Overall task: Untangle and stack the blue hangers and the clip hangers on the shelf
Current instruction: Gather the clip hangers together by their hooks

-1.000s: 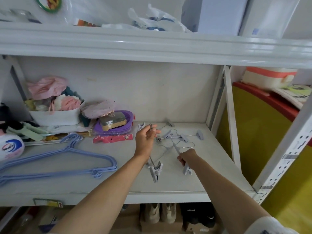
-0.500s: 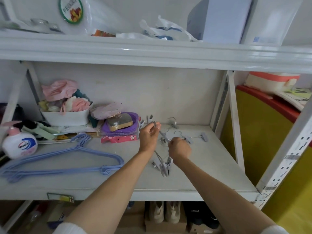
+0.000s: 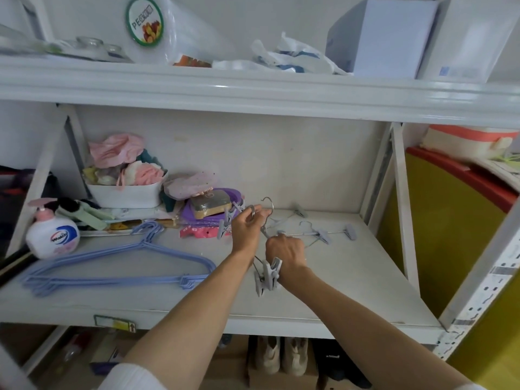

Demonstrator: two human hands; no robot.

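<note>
A stack of blue hangers (image 3: 118, 266) lies flat on the left half of the white shelf (image 3: 351, 291). My left hand (image 3: 247, 226) grips the metal hooks of a bunch of grey clip hangers (image 3: 267, 277), lifted off the shelf, with clips hanging at both ends. My right hand (image 3: 285, 253) is closed on the wire of that bunch, just below and to the right of the left hand. Another clip hanger (image 3: 323, 235) lies on the shelf behind my right hand, and a further clip (image 3: 299, 212) rests near the back wall.
A soap pump bottle (image 3: 52, 235) stands at the left. A white tub of cloths (image 3: 123, 192) and a purple dish with a soap box (image 3: 211, 206) sit at the back. The shelf's upright (image 3: 402, 209) bounds the right side. Shoes stand below.
My right hand has moved up and left from the shelf front to close on the wire beside my left hand. The clip hanger bunch has lifted a little. The camera view has shifted.
</note>
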